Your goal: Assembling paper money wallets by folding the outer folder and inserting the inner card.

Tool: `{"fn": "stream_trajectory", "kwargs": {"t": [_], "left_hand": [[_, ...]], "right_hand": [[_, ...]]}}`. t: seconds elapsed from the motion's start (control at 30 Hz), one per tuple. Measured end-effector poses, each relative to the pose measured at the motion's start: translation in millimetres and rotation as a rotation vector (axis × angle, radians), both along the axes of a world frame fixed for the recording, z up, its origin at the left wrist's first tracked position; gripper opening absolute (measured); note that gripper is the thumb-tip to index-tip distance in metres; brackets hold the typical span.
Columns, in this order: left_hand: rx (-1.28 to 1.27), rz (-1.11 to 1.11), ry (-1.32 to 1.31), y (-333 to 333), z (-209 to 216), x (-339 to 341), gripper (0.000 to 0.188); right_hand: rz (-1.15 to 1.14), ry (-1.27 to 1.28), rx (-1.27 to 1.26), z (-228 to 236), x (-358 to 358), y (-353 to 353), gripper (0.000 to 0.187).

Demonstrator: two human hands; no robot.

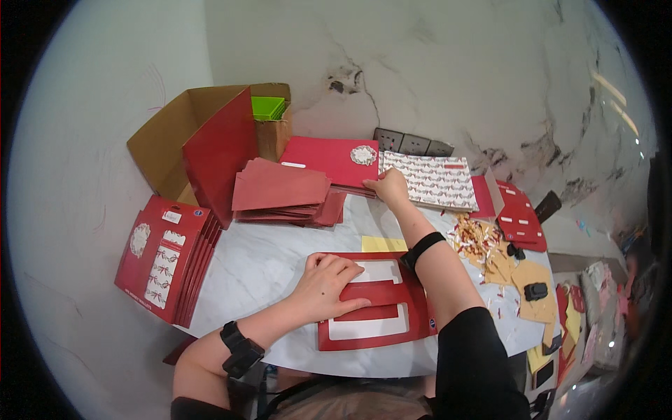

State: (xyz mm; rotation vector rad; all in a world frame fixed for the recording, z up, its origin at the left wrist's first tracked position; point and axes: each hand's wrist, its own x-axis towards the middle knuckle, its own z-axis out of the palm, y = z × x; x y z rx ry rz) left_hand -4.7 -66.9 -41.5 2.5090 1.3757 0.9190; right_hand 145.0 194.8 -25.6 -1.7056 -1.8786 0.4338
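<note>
In front of me on the table lies a red cardboard sleeve (420, 318) with two cut-out windows showing white. My left hand (323, 283) rests on its left side, fingers stretched out and thumb apart, lying on the strip between the windows. My right hand (388, 187) reaches to the back, its fingertips closed on the near right corner of a red card (325, 154) with a round white floral emblem. That card tops a stack. Just right of the hand is a stack of white patterned cards (434, 180). The underside of the right-hand grip is hidden.
Red envelopes (280, 189) are piled at the back left, beside an open cardboard box (168, 133). Several red printed packs (164, 259) lean at the left edge. Scraps (472, 238), a black clip-like object (535, 291) and red packs (518, 217) lie on the right. Sockets (413, 143) sit on the wall.
</note>
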Motion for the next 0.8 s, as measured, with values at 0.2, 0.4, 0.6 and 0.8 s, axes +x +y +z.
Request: {"fn": "stream_trajectory", "kwargs": {"t": [0.2, 0.4, 0.6, 0.8], "left_hand": [[0.012, 0.009, 0.005, -1, -6, -1, 0.061], [0.009, 0.023, -0.064, 2, -7, 0, 0.057], [0.016, 0.058, -0.168, 10, -5, -9, 0.04], [0.028, 0.035, -0.45, 27, 16, -14, 0.052]], "right_hand": [[0.004, 0.434, -0.237, 0, 8, 16, 0.015], [-0.005, 0.686, -0.084, 28, 52, 1, 0.013], [0.177, 0.618, 0.508, 101, 98, -81, 0.021], [0.269, 0.723, 0.536, 150, 131, -138, 0.018]]}}
